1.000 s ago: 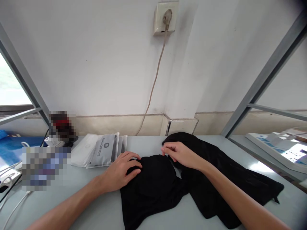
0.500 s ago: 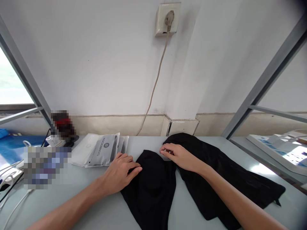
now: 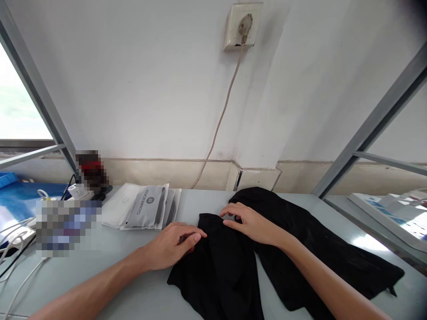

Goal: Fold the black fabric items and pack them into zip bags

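Note:
A black cloth piece (image 3: pixel 223 266) lies on the grey table in front of me. My left hand (image 3: pixel 176 244) is at its left edge, thumb and fingers closed on a bit of the fabric. My right hand (image 3: pixel 245 222) rests at the cloth's upper right corner, its fingers bent and apart, with nothing visibly held. Under and beyond my right forearm lies a longer black garment (image 3: pixel 307 235), stretching to the right; its left part meets the smaller cloth.
Packaged grey items in clear bags (image 3: pixel 147 206) lie at the back left. Blurred objects, white cables and a power strip (image 3: pixel 80 192) are at far left. Metal frame bars (image 3: pixel 363 129) rise on both sides. A socket (image 3: pixel 243 26) with a plugged cord is on the wall.
The smaller black cloth has shifted and spread, its top edge now flatter and its lower left corner showing. My left hand has moved slightly right and down. The view has turned a little.

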Available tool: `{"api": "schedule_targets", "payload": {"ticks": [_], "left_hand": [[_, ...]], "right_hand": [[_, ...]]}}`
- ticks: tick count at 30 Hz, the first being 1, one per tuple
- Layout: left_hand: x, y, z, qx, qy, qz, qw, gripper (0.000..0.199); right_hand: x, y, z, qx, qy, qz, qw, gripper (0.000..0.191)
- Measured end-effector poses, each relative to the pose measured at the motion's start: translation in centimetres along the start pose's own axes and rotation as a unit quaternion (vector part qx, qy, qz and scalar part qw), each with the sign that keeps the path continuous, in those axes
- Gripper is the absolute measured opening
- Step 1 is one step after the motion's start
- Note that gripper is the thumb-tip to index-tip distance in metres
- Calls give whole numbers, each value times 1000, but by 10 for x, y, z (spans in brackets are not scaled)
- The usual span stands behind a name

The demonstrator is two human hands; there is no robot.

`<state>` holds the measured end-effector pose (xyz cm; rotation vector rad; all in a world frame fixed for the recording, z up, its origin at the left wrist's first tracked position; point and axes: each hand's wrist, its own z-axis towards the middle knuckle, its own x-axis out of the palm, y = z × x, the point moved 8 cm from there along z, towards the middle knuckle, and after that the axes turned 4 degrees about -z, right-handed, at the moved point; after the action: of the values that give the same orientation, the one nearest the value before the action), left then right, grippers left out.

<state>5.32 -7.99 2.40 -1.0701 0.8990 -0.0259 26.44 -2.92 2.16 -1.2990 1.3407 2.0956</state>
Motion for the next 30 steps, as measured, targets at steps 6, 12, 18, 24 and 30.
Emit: {"api": "schedule_targets", "payload": {"ticks": [6, 12, 18, 24, 30], "left_hand": [[6, 3, 1, 46, 4, 163, 986, 36], [-13, 13, 3, 3, -122, 296, 947, 42], [-11, 24, 0, 0, -147, 286, 947, 33], [-5, 19, -2, 26, -139, 281, 949, 36], [5, -1, 0, 104, -55, 215, 970, 33]], "right_hand": [[9, 7, -4, 51, 76, 122, 988, 38], [10, 7, -2, 64, 62, 112, 990, 42], [7, 10, 0, 25, 30, 61, 997, 37], [16, 19, -4, 5, 102, 31, 994, 62], [34, 18, -9, 0, 184, 11, 983, 97]]}}
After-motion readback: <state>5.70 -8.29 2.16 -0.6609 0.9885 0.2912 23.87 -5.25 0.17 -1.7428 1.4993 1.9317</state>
